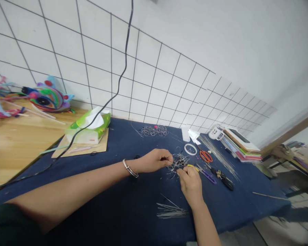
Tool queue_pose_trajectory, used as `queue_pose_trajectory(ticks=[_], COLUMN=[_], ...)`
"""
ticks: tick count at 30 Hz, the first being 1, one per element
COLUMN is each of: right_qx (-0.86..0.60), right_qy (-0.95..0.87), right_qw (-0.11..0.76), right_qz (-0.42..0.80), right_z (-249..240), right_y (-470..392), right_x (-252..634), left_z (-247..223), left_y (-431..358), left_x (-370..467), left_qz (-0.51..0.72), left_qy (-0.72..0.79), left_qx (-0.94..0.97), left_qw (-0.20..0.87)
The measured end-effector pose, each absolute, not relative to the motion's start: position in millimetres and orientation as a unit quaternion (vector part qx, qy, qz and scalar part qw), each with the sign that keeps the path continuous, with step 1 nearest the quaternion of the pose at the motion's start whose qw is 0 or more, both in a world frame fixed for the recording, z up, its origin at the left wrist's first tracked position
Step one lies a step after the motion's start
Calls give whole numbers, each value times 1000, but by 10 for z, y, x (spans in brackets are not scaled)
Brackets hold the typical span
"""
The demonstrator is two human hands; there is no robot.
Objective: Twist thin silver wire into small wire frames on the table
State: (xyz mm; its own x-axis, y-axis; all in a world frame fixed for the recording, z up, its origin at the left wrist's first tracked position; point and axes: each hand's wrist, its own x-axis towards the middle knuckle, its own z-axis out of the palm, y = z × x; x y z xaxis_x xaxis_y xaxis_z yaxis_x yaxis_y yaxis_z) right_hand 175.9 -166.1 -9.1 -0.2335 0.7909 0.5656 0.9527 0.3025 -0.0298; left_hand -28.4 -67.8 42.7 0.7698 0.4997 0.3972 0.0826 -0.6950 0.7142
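Observation:
A tangled bundle of thin silvery wire (178,163) lies between my two hands on the dark blue cloth. My left hand (157,160), with a bangle on its wrist, is closed in a pinch at the bundle's left side. On the near right side, my right hand (191,181) has its fingers pressed together at the wires. What exactly each pinch holds is too small to make out. Several short straight wires (171,211) lie nearer to me.
Orange-handled scissors (205,156), a purple-handled tool (209,177), black pliers (227,181), a white ring (190,149) and long wires (218,155) lie to the right. Books (241,145) and a mug (216,133) stand beyond. A tissue pack (89,128) and black cable (120,78) are left.

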Motion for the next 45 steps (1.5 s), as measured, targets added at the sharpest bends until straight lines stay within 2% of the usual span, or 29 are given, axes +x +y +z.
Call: queue_pose_trajectory(ticks=[5, 11, 17, 23, 29, 34, 38, 41, 45], right_qx=[-563, -569, -563, -544, -516, -593, -657, -662, -652], right_qy=[-764, -754, -745, -746, -759, -690, -690, -717, -734], right_qw=[276, 308, 340, 379, 393, 407, 303, 211, 134], right_qz=[-154, -117, -111, -67, 63, 79, 19, -60, -136], right_z=[-60, -37, -44, -81, -29, -78, -208, -280, -291], right_y=[-1668, -1681, -1682, -1652, -1687, -1685, -1660, -1614, -1500], right_x=[1759, 1791, 1858, 1845, 1780, 2110, 2434, 2481, 2390], left_z=[422, 411, 424, 478, 610, 671, 690, 728, 825], left_y=[-662, -673, -693, -731, -742, -642, -553, -493, -386], left_x=[-281, -297, -301, -313, -391, -520, -588, -584, -526], left_qz=[299, 272, 289, 313, 296, 266, 244, 238, 226], left_qy=[171, 204, 208, 215, 213, 208, 198, 190, 173], left_qx=[879, 847, 838, 866, 908, 930, 940, 940, 946], left_qw=[331, 409, 414, 325, 205, 146, 136, 151, 157])
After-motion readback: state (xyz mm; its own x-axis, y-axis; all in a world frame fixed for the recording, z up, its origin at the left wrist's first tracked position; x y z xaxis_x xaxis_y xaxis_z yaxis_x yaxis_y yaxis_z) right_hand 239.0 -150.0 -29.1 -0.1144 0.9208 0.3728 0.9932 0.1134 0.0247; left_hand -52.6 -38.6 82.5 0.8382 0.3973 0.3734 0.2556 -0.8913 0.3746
